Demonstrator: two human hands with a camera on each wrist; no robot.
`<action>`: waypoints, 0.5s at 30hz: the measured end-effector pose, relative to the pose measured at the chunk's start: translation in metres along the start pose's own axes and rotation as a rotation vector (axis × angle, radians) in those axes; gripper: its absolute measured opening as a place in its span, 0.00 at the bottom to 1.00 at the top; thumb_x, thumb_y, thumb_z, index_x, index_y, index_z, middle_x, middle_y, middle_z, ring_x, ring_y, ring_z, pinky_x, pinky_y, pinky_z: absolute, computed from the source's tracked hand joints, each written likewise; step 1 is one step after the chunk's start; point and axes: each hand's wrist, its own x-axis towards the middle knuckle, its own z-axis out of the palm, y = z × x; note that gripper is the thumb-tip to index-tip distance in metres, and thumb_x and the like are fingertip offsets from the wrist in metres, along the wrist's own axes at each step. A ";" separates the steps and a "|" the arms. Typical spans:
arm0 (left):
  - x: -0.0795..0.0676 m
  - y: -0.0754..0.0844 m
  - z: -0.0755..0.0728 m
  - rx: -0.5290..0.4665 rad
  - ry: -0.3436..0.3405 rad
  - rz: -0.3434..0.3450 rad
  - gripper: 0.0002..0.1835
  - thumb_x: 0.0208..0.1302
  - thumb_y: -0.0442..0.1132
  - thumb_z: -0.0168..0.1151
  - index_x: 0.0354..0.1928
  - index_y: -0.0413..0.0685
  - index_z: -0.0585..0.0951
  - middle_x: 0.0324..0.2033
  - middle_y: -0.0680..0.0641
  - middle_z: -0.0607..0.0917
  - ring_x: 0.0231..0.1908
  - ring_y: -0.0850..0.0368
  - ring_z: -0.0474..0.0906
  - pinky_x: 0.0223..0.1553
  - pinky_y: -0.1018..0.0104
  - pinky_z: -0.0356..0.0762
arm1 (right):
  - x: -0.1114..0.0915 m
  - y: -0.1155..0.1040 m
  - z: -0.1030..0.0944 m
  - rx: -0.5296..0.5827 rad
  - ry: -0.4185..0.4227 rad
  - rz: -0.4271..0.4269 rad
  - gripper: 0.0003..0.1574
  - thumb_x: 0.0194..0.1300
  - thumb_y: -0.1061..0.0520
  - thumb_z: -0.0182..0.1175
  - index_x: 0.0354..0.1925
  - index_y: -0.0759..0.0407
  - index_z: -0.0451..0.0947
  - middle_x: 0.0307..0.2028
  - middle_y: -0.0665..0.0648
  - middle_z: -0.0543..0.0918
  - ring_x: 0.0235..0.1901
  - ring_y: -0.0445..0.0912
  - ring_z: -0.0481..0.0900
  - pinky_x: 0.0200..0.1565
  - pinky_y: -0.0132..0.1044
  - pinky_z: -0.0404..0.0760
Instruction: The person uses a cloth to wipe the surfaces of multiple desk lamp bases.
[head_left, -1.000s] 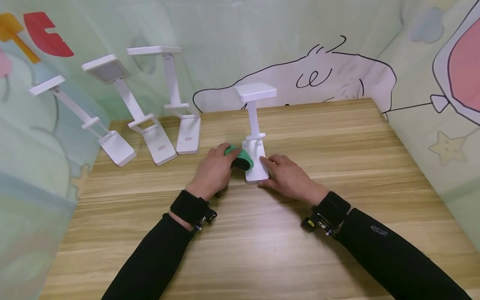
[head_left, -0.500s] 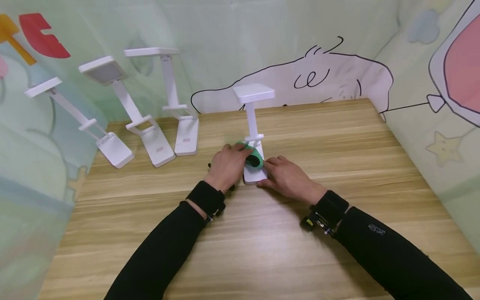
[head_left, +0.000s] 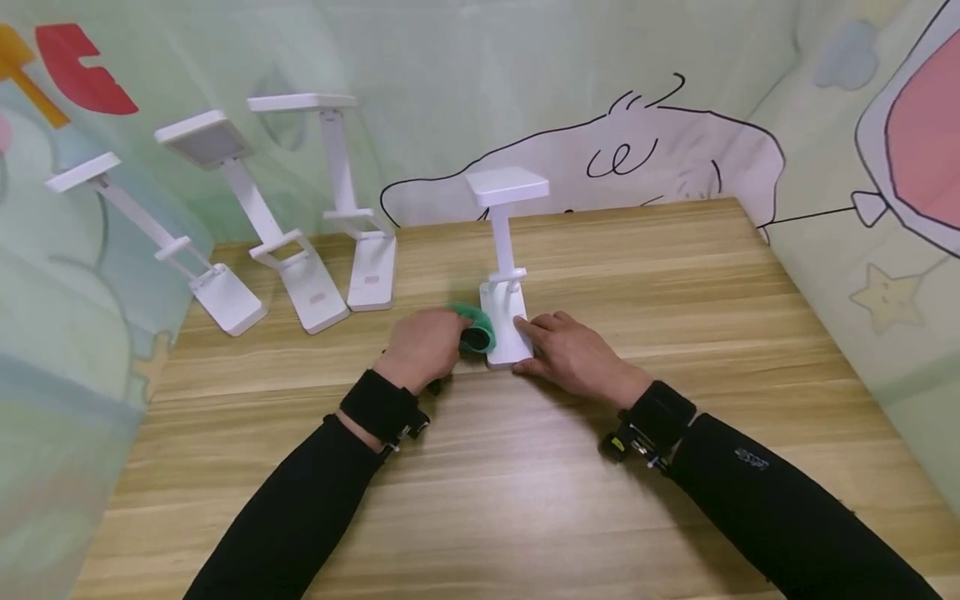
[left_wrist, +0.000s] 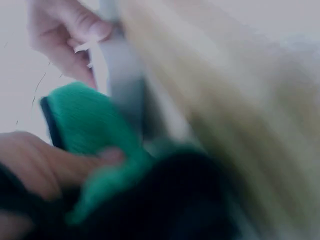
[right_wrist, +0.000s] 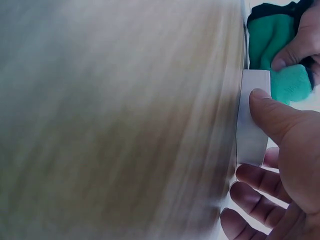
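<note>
Left grip (head_left: 422, 346) pinches the green cloth (head_left: 481, 319), right grip (head_left: 574, 353) holds the lamp base (head_left: 505, 321), so I'd brace firmly and wipe lightly tbh.

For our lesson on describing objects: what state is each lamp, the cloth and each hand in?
Left hand: pinches the green cloth
Right hand: grips the front lamp
Green cloth: bent, held
Front lamp: unfolded, standing
Leftmost lamp: unfolded, standing
Second lamp from left: unfolded, standing, panel seemingly unlit
Third lamp: unfolded, standing

Black sleeves (head_left: 780, 500), black wrist straps (head_left: 380, 406), pale right-sleeve marking (head_left: 752, 459), perhaps lettering
</note>
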 end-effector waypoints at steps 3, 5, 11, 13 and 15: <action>0.001 0.001 -0.003 0.025 0.058 -0.018 0.18 0.64 0.32 0.55 0.53 0.54 0.83 0.44 0.49 0.85 0.38 0.52 0.79 0.31 0.56 0.81 | 0.001 0.000 0.000 -0.008 -0.003 -0.010 0.47 0.62 0.37 0.61 0.67 0.65 0.65 0.51 0.65 0.80 0.46 0.56 0.76 0.47 0.48 0.79; 0.007 0.006 -0.003 0.037 0.109 0.036 0.19 0.66 0.33 0.55 0.56 0.54 0.81 0.51 0.48 0.84 0.44 0.47 0.79 0.37 0.53 0.82 | 0.001 0.000 0.000 -0.012 0.004 -0.019 0.45 0.62 0.37 0.62 0.65 0.66 0.68 0.49 0.63 0.81 0.45 0.55 0.75 0.46 0.48 0.78; 0.026 0.017 0.005 0.121 0.119 0.172 0.24 0.66 0.36 0.57 0.64 0.57 0.75 0.62 0.50 0.77 0.56 0.48 0.74 0.50 0.55 0.78 | 0.004 0.000 0.001 -0.013 0.026 -0.055 0.35 0.62 0.37 0.62 0.52 0.64 0.77 0.44 0.60 0.81 0.41 0.53 0.75 0.44 0.47 0.77; 0.027 0.016 0.007 0.111 0.094 0.164 0.24 0.67 0.35 0.57 0.65 0.57 0.74 0.63 0.51 0.77 0.57 0.49 0.74 0.52 0.55 0.76 | 0.003 0.000 0.001 -0.016 0.026 -0.059 0.36 0.62 0.38 0.62 0.55 0.64 0.76 0.44 0.60 0.81 0.42 0.53 0.75 0.45 0.47 0.77; 0.026 0.014 0.007 0.082 0.068 0.159 0.24 0.67 0.34 0.55 0.65 0.56 0.74 0.62 0.51 0.77 0.56 0.50 0.74 0.55 0.55 0.75 | 0.002 0.000 0.001 -0.017 0.026 -0.058 0.39 0.62 0.38 0.62 0.59 0.65 0.73 0.45 0.61 0.81 0.43 0.54 0.76 0.46 0.48 0.78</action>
